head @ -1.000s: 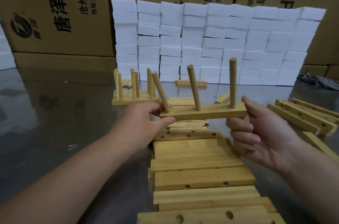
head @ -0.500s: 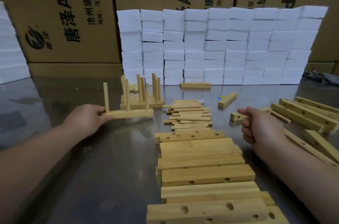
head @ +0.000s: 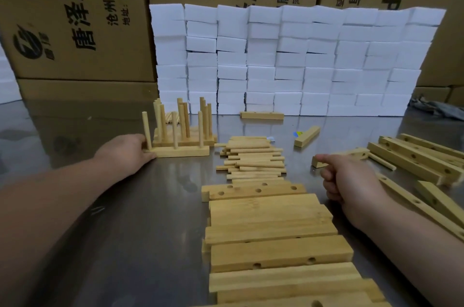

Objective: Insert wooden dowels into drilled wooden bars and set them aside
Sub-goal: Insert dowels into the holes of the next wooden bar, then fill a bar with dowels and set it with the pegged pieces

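A wooden bar with three upright dowels (head: 180, 150) stands on the steel table, in front of other finished bars (head: 184, 137). My left hand (head: 125, 153) holds this bar by its left end, thumb along the front edge. My right hand (head: 344, 178) hovers over the table with its fingers curled and nothing in them. A pile of loose dowels (head: 253, 158) lies between my hands. A row of drilled bars (head: 271, 233) runs from the dowel pile toward me.
More drilled bars (head: 414, 156) lie at the right, two single bars (head: 262, 115) (head: 306, 136) farther back. A wall of white foam blocks (head: 288, 60) and cardboard boxes (head: 75, 17) closes off the back. The steel table (head: 140, 218) shows bare at the left.
My left hand carried the bar with three dowels left and set it down in front of the finished bars. My right hand let go of it and drew back to the right, fingers curled.
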`<state>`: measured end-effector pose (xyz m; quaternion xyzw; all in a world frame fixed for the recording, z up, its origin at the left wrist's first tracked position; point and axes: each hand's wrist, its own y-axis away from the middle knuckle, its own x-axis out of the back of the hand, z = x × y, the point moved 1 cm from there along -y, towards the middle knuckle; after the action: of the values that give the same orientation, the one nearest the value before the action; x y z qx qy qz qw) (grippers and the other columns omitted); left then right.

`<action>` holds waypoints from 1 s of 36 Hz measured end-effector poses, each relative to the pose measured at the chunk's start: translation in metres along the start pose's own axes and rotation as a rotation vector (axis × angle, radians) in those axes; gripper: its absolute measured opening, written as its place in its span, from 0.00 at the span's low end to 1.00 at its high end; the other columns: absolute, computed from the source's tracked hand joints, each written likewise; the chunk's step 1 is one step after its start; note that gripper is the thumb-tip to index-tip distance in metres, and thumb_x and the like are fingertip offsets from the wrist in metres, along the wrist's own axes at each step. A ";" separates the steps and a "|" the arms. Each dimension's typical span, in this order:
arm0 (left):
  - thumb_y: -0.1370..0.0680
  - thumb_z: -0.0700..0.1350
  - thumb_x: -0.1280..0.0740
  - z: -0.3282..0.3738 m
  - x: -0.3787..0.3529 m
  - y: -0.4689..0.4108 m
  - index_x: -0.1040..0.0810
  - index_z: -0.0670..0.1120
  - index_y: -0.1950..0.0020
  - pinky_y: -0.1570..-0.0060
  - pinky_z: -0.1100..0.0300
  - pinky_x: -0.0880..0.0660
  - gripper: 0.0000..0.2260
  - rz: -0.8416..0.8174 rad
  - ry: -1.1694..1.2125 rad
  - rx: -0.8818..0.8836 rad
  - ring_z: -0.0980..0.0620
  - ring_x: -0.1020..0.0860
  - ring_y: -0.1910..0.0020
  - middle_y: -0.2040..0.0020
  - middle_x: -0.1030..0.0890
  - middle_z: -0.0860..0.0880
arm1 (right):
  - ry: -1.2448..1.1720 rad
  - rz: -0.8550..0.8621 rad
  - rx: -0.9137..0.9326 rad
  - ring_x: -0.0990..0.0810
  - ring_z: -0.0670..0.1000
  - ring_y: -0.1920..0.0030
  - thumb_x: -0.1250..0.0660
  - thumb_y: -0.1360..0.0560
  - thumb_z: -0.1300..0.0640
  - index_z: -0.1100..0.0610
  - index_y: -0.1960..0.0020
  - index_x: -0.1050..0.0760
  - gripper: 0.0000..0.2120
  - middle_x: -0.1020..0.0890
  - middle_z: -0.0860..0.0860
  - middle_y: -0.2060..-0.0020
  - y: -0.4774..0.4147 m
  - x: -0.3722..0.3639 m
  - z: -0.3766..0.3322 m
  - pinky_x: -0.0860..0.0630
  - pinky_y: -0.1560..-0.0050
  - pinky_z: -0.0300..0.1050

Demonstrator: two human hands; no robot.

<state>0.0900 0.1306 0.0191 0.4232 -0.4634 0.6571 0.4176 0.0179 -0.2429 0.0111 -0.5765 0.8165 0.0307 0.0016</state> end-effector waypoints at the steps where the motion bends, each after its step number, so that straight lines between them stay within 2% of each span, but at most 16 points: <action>1: 0.25 0.56 0.34 0.001 -0.001 -0.002 0.25 0.49 0.47 0.56 0.56 0.28 0.13 0.001 -0.010 -0.004 0.47 0.25 0.52 0.51 0.22 0.48 | 0.002 -0.001 0.002 0.40 0.46 0.79 0.41 0.23 0.59 0.55 0.53 0.23 0.08 0.34 0.48 0.79 0.000 0.000 0.000 0.43 0.82 0.38; 8: 0.26 0.56 0.34 0.009 -0.004 -0.014 0.25 0.50 0.54 0.64 0.58 0.32 0.10 0.021 -0.035 -0.005 0.49 0.27 0.57 0.57 0.25 0.50 | -0.006 -0.012 -0.006 0.40 0.46 0.79 0.41 0.23 0.60 0.55 0.53 0.24 0.07 0.33 0.47 0.79 -0.001 0.000 0.000 0.43 0.83 0.37; 14: 0.25 0.55 0.34 0.013 -0.010 -0.020 0.25 0.51 0.54 0.60 0.58 0.32 0.09 0.044 0.040 0.014 0.49 0.28 0.56 0.56 0.25 0.49 | 0.020 -0.017 -0.024 0.41 0.48 0.77 0.41 0.22 0.60 0.55 0.54 0.24 0.07 0.34 0.50 0.76 0.000 -0.002 -0.002 0.44 0.79 0.39; 18: 0.25 0.55 0.34 0.010 -0.015 -0.025 0.23 0.50 0.52 0.58 0.58 0.32 0.09 0.061 0.082 0.045 0.48 0.28 0.55 0.52 0.23 0.48 | 0.027 -0.018 -0.007 0.41 0.48 0.77 0.40 0.23 0.60 0.57 0.56 0.23 0.07 0.33 0.49 0.77 0.000 -0.002 -0.001 0.44 0.76 0.41; 22: 0.25 0.54 0.33 0.009 -0.020 -0.033 0.22 0.49 0.47 0.56 0.58 0.32 0.12 0.066 0.115 0.069 0.47 0.27 0.51 0.47 0.22 0.46 | 0.029 -0.029 0.025 0.41 0.47 0.79 0.39 0.23 0.59 0.57 0.56 0.23 0.07 0.33 0.48 0.79 -0.003 -0.001 0.003 0.43 0.81 0.39; 25: 0.26 0.54 0.33 0.008 -0.023 -0.037 0.23 0.48 0.43 0.54 0.58 0.32 0.15 0.064 0.150 0.090 0.45 0.26 0.46 0.45 0.21 0.45 | 0.033 -0.039 0.060 0.40 0.46 0.79 0.38 0.24 0.58 0.57 0.55 0.22 0.06 0.32 0.47 0.78 -0.005 0.001 0.007 0.42 0.80 0.39; 29: 0.26 0.54 0.33 0.008 -0.025 -0.036 0.26 0.47 0.40 0.54 0.56 0.31 0.18 0.074 0.138 0.104 0.44 0.26 0.45 0.44 0.22 0.45 | 0.056 -0.040 0.072 0.39 0.45 0.80 0.38 0.24 0.58 0.56 0.55 0.22 0.07 0.32 0.47 0.78 -0.005 0.001 0.008 0.41 0.80 0.39; 32: 0.25 0.55 0.34 0.012 -0.021 -0.026 0.32 0.45 0.41 0.57 0.55 0.31 0.19 0.123 0.157 0.146 0.43 0.26 0.47 0.48 0.24 0.46 | 0.082 -0.038 0.073 0.38 0.45 0.80 0.39 0.23 0.58 0.55 0.54 0.22 0.07 0.32 0.47 0.78 -0.004 0.000 0.007 0.41 0.77 0.41; 36: 0.24 0.50 0.38 0.026 -0.015 -0.004 0.30 0.45 0.50 0.59 0.55 0.32 0.09 0.141 0.194 0.115 0.44 0.27 0.55 0.55 0.25 0.47 | 0.094 -0.044 0.081 0.38 0.45 0.79 0.39 0.23 0.58 0.56 0.54 0.22 0.06 0.32 0.47 0.78 0.002 0.000 0.004 0.41 0.74 0.42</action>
<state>0.1022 0.1038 0.0116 0.3474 -0.4109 0.7482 0.3882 0.0160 -0.2417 0.0074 -0.5945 0.8034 -0.0296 -0.0130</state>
